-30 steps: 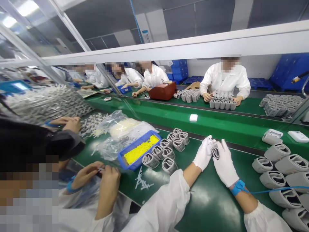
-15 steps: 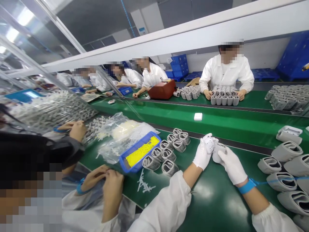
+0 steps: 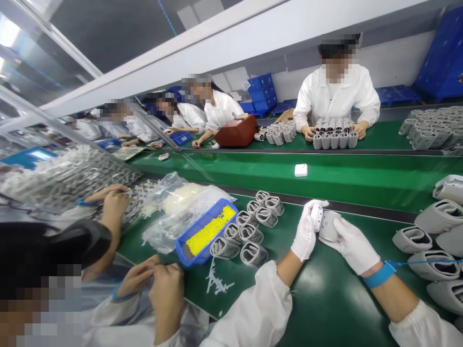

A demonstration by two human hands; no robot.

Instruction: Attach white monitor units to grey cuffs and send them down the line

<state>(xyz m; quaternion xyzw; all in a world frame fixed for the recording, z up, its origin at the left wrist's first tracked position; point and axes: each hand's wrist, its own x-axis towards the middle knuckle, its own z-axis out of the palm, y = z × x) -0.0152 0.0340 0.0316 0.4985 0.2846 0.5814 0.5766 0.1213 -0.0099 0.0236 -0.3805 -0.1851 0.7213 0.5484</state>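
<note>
In a white glove, my left hand grips a small white plastic device, tilted on edge. My right hand, gloved too and with a blue band at the wrist, holds a rolled grey cuff right beside the device. Both are held above the green table. Whether device and cuff are joined cannot be made out. Several rolled grey cuffs stand left of my hands, and larger-looking ones lie at the right edge.
A blue tray of yellow pieces and a clear plastic bag lie left. White strips are on the table. Another white device rests on the green belt. A neighbour's hands work at lower left; people sit opposite.
The white device in my left hand has turned from face-on to nearly edge-on. The cuff in my right hand shows more of its flat side. The camera view has shifted slightly.
</note>
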